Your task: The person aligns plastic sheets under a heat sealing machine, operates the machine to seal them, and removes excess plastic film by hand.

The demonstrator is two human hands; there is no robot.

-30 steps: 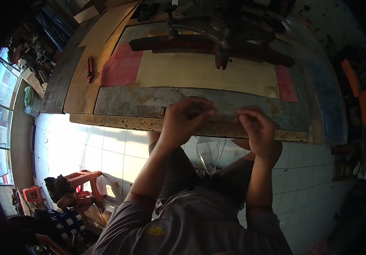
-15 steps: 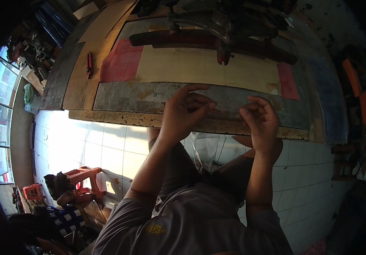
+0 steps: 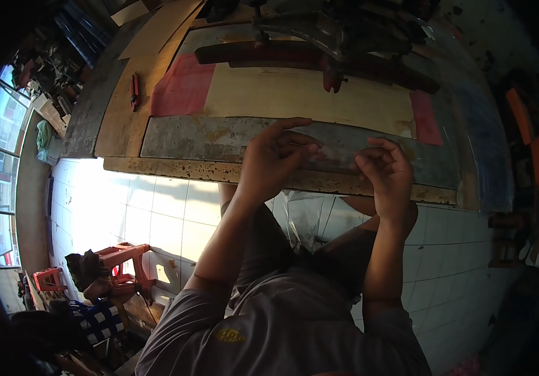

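Observation:
My left hand [image 3: 276, 153] hovers over the front of the grey metal plate [image 3: 213, 139], index finger stretched out and thumb bent against the other fingers in a pinch. To its right, my right hand [image 3: 387, 169] is curled, thumb tip close to the index finger. Whatever is between the fingertips is too small or too clear to make out. The hands are apart. Beyond them a pale yellow sheet [image 3: 269, 94] with a red patch [image 3: 183, 88] at its left and another red patch [image 3: 425, 117] at its right lies on the table.
A dark red metal bar [image 3: 282, 54] on a heavy frame spans the back of the plate. A red utility knife [image 3: 135, 92] lies on the wooden board at left. The worn table edge [image 3: 207, 170] runs before my lap. A red stool [image 3: 125, 266] stands at lower left.
Both hands keep nearly the same pose, with the right hand shifted slightly right. The view has tilted a little. Nothing else visibly moves.

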